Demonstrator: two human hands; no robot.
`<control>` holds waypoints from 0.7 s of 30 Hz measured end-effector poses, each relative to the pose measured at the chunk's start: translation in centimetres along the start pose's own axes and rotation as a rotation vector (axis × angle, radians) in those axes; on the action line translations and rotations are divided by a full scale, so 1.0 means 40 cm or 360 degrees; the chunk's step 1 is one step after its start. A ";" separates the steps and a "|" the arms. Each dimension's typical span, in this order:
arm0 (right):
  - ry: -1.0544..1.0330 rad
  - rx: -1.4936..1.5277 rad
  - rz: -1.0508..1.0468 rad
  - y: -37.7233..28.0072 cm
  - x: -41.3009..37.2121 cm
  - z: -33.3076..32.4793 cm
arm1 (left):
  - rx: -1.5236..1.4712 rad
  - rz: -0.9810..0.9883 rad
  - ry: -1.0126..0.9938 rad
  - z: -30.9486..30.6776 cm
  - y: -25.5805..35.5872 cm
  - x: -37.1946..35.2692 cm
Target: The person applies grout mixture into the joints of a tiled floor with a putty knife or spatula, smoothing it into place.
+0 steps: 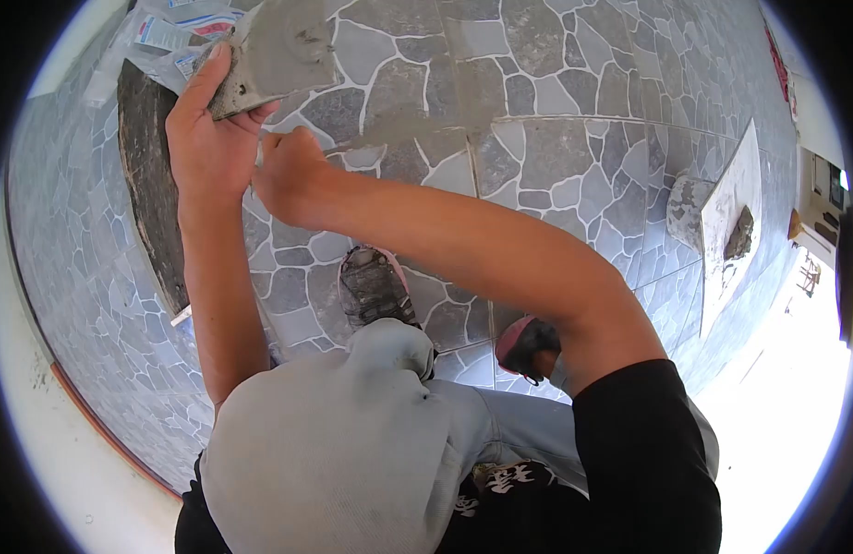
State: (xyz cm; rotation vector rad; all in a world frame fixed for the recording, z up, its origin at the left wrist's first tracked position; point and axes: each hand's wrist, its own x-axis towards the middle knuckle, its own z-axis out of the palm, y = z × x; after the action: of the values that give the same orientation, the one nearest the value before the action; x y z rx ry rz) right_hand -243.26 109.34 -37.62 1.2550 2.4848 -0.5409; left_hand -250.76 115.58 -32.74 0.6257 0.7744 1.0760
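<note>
My left hand point(209, 138) grips the near left edge of a flat grey slab point(283, 46) smeared with mortar, the thumb lying over its edge. Just below the slab, my right hand point(294, 175) is closed in a fist beside the left wrist, with its knuckles facing up. I cannot tell what, if anything, sits in that fist. Beneath both hands spreads a floor of stone-patterned tiles point(556, 92), with a band of grey mortar point(412, 115) along a joint.
Left of my forearm lies a dark, long board point(149, 175). Plastic bags point(163, 35) are heaped at the upper left. On the right, a pale board point(733, 208) carrying a mortar lump point(739, 234) leans over a stained bucket point(687, 205). My shoes point(375, 284) are below.
</note>
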 end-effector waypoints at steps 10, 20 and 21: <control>-0.0345 0.0075 0.0422 0.348 -0.427 0.072 | 0.0047 0.0063 0.0057 -0.110 0.064 -0.017; 0.0136 0.0298 0.0236 0.140 -0.172 0.024 | -0.0068 0.0010 -0.0089 -0.051 -0.001 -0.001; 0.0134 0.0299 0.0255 0.138 -0.154 0.020 | -0.0068 -0.0003 -0.0107 -0.039 -0.005 -0.003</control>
State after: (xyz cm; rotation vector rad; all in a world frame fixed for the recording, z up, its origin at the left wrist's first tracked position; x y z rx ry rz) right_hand -235.17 107.68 -36.77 1.5623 2.4174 -0.7071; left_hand -251.93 115.51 -33.76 0.6215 0.6921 1.0622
